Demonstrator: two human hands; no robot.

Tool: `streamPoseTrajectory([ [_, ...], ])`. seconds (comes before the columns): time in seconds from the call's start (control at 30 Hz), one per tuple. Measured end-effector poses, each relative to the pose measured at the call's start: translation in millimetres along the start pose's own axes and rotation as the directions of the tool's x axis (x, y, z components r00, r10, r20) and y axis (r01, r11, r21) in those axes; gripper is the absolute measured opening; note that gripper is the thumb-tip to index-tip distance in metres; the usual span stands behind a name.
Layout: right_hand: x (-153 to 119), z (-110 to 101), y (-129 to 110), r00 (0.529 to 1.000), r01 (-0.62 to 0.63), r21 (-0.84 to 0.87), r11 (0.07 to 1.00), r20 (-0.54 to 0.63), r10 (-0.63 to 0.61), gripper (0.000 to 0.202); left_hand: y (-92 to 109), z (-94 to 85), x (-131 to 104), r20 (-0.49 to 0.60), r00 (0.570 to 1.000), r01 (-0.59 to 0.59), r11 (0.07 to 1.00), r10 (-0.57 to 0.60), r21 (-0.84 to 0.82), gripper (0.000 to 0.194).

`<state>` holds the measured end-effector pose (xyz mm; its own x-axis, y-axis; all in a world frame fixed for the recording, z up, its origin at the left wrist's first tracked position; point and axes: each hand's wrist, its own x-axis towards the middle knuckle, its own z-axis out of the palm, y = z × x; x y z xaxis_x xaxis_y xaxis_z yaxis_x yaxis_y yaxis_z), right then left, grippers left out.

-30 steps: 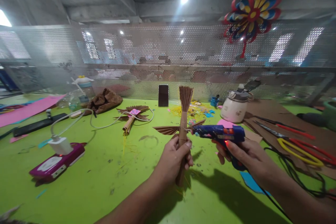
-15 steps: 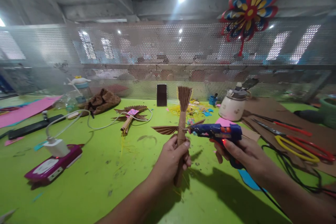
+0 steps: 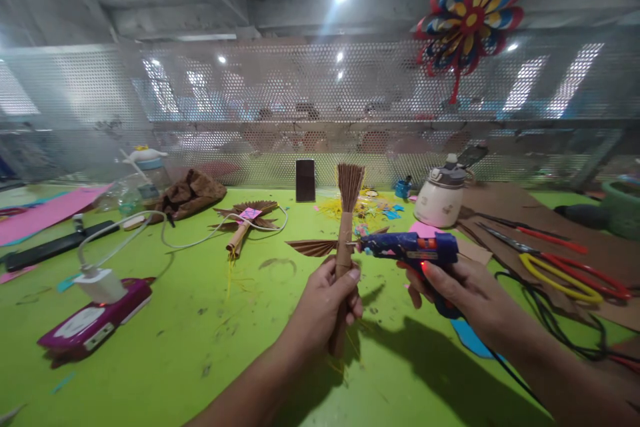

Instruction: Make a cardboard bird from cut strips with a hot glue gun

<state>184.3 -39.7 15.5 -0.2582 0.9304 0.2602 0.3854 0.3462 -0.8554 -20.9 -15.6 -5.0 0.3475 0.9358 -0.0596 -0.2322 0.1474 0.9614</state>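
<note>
Above the green table (image 3: 175, 353), the left hand (image 3: 333, 297) is closed around the stem of a brown paper figure (image 3: 345, 240), which is held upright with its pleated fan at the top and a folded wing out to the side. The right hand (image 3: 463, 287) grips a blue glue gun (image 3: 410, 247), its nozzle at the stem just above the left hand; whether it touches cannot be told.

Behind the glue gun stands a white bottle (image 3: 437, 203) with a grey lid, its flap raised; its contents are hidden. Near it, a small blue pot (image 3: 401, 189) has something dark sticking out of its top. At the far left, a bottle (image 3: 150, 177) with a pale blue lid has a straw beside it, and what it holds is too blurred to tell. A green container (image 3: 621, 207) is cut off by the right edge of the view, its inside unseen. Another brown paper figure (image 3: 243, 233) lies left of the upright phone (image 3: 305, 181), and scissors (image 3: 560, 272) lie on brown cardboard (image 3: 535, 213) at right.
</note>
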Motion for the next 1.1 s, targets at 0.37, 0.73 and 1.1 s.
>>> streamPoseTrajectory([
  [0.37,1,2,5,1.0,0.005,0.008,1.0,-0.005,-0.005,0.04,0,-0.5,0,0.021,1.0,-0.005,1.0,0.005,0.008,0.023],
  [0.73,0,1,-4,1.0,-0.011,-0.047,0.999,0.025,0.012,0.043,0,-1.0,1,0.022,1.0,0.005,1.0,-0.005,-0.017,0.023],
  [1.1,1,-3,2,1.0,-0.004,-0.044,0.999,0.024,0.005,0.041,1,-1.6,1,0.021,1.0,0.012,0.999,-0.011,-0.042,0.025],
])
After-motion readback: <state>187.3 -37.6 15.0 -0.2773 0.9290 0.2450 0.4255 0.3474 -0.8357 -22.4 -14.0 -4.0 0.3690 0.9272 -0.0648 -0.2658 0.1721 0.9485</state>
